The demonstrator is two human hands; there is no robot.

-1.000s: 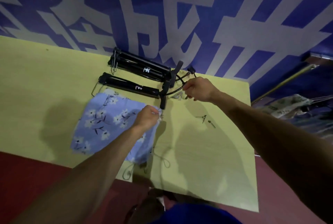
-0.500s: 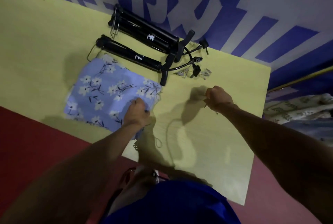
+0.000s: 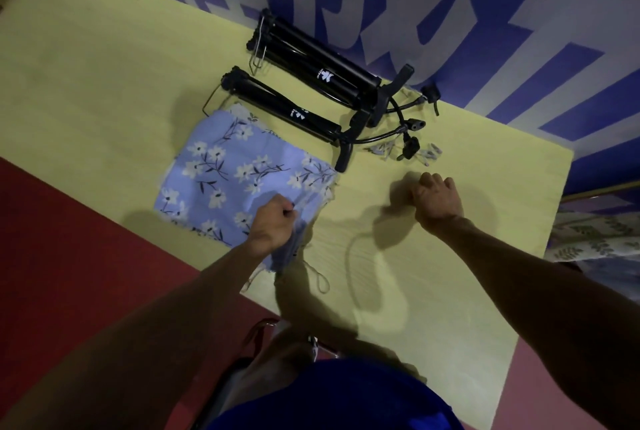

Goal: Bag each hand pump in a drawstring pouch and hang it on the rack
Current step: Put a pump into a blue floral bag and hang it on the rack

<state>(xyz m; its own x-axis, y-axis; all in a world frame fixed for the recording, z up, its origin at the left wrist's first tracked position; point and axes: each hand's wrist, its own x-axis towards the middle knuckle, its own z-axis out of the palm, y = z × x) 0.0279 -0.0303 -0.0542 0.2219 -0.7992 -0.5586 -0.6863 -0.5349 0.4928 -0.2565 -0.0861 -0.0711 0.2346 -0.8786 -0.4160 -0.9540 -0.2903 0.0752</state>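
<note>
A blue floral drawstring pouch (image 3: 239, 177) lies flat on the yellow table (image 3: 104, 90). My left hand (image 3: 273, 225) grips its near right edge, where the opening bunches up. One black hand pump (image 3: 287, 111) lies just behind the pouch. More black pumps (image 3: 318, 69) are stacked against the wall, their hoses (image 3: 398, 125) curling right. My right hand (image 3: 438, 201) rests to the right of the pouch. Its fingers are curled over small metal pins, which it hides.
Small clear packets (image 3: 427, 154) lie by the hose ends. The pouch's cord loops (image 3: 322, 280) trail near the table's front edge. Red floor (image 3: 86, 274) lies on the left, a blue-and-white wall (image 3: 450, 14) stands behind, and patterned fabric (image 3: 595, 235) sits at the right.
My right hand came back from the hose ends to the table right of the pouch and curled over the small pins. My left hand slid nearer along the pouch's edge.
</note>
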